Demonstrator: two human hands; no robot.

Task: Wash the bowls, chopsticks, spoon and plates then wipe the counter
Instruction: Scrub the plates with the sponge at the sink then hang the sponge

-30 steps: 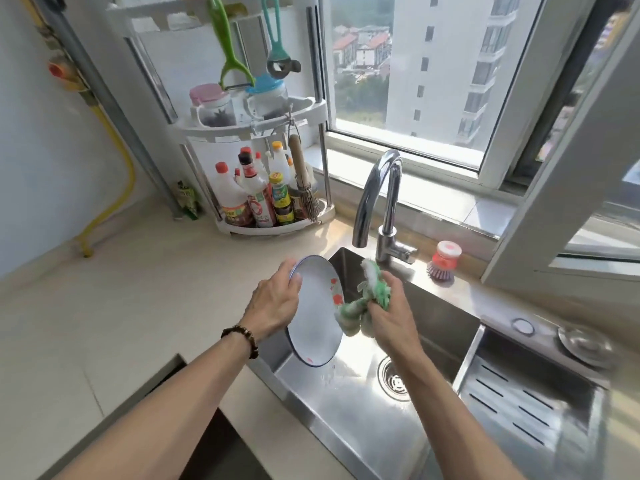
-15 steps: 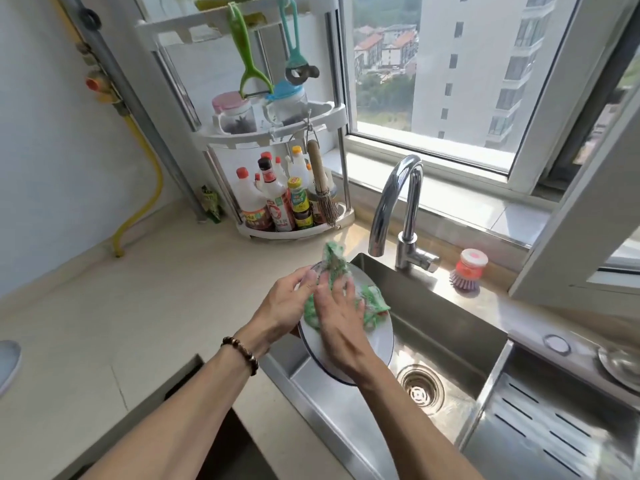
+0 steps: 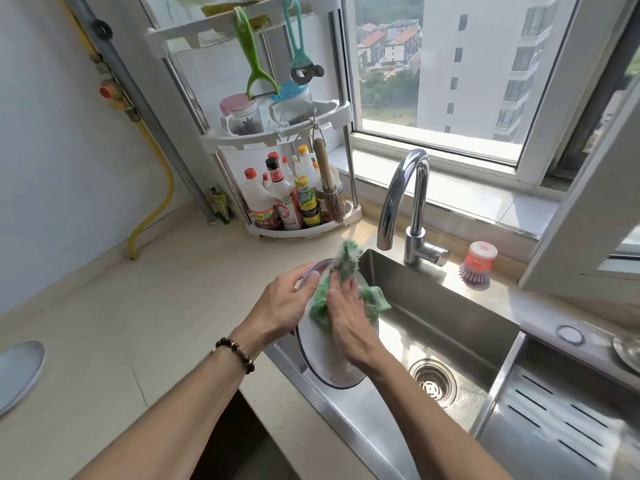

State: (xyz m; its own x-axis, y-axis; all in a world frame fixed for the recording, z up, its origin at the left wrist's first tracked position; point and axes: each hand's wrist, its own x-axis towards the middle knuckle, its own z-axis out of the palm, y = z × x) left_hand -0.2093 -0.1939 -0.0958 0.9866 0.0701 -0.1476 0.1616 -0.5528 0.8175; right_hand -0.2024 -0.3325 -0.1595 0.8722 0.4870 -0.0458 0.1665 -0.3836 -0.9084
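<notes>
Left hand (image 3: pixel 282 304) grips rim of round white blue-edged plate (image 3: pixel 325 362), held tilted over left edge of steel sink (image 3: pixel 446 327). Right hand (image 3: pixel 346 317), fingers flat, presses green-and-white dishcloth (image 3: pixel 346 271) against plate face. Second pale plate (image 3: pixel 19 370) lies on beige bench (image 3: pixel 121 323), far left.

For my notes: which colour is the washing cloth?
Green and white cloth, clearest in the head view.

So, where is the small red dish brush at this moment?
In the head view, the dish brush stands on the sink's back ledge, to the right of the faucet, below the window sill.
</notes>
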